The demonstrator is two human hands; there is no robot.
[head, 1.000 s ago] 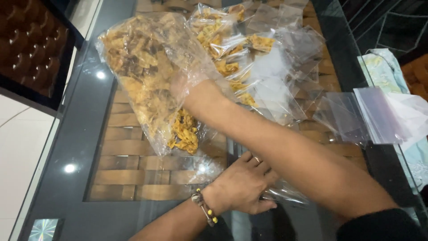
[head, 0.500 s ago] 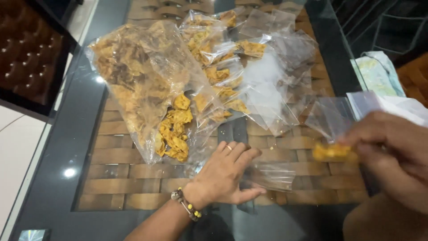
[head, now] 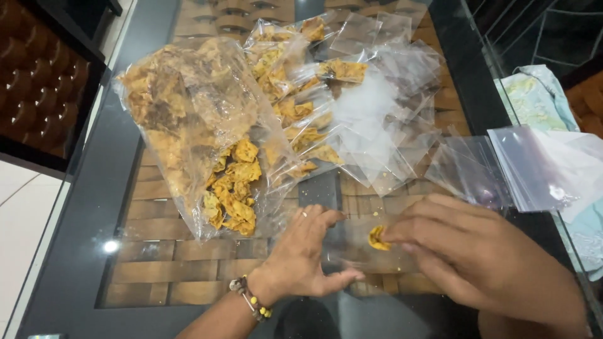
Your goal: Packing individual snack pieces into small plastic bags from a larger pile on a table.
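My right hand [head: 480, 254] pinches a yellow chip [head: 377, 238] at the mouth of a small clear bag [head: 364, 251] lying on the glass table. My left hand [head: 304, 254], with a beaded bracelet on the wrist, presses on that bag's left side with fingers spread. A large clear bag of yellow-brown chips [head: 188, 125] lies open above my left hand, with chips spilling at its mouth [head: 232, 194].
Several small filled and empty clear bags [head: 352, 107] are heaped at the top centre. A stack of empty clear bags [head: 534, 166] lies at right beside a pale cloth [head: 534, 94]. The glass tabletop [head: 94, 220] covers woven brown strips. A dark tufted seat [head: 38, 94] stands left.
My right hand pulled out of the large bag with a chip, swung right, then came down to the small bag by my left hand. The left hand stayed on the small bag.
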